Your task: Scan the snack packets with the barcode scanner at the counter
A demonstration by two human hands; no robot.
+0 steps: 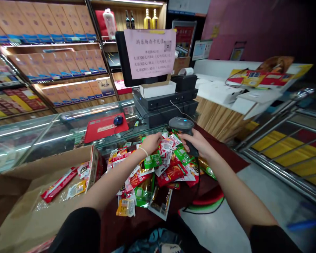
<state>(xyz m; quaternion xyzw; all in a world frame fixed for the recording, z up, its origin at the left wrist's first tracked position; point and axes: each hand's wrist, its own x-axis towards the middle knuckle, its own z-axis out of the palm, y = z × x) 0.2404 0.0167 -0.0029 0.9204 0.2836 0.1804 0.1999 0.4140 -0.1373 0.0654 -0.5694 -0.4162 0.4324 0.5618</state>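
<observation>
The right hand (pixel 197 142) is wrapped tight round the grip of a dark grey handheld barcode scanner (pixel 181 124), whose rounded head stands just above and to the left of its knuckles. Just left of it, the left hand (pixel 151 142) lies palm-down with its fingers curled onto a small red-and-white plastic snack packet (pixel 165 146). Whether it pinches the packet or merely rests on it cannot be told. Both hands sit at the far edge of a loose heap of red, green and orange snack packets (pixel 158 175), which spreads beneath them and nearer. Well left of the left hand stands an open brown cardboard box (pixel 28 196) holding a few packets. Beyond that hand lies a red mat (pixel 102 128) bearing a blue mouse (pixel 118 120).
</observation>
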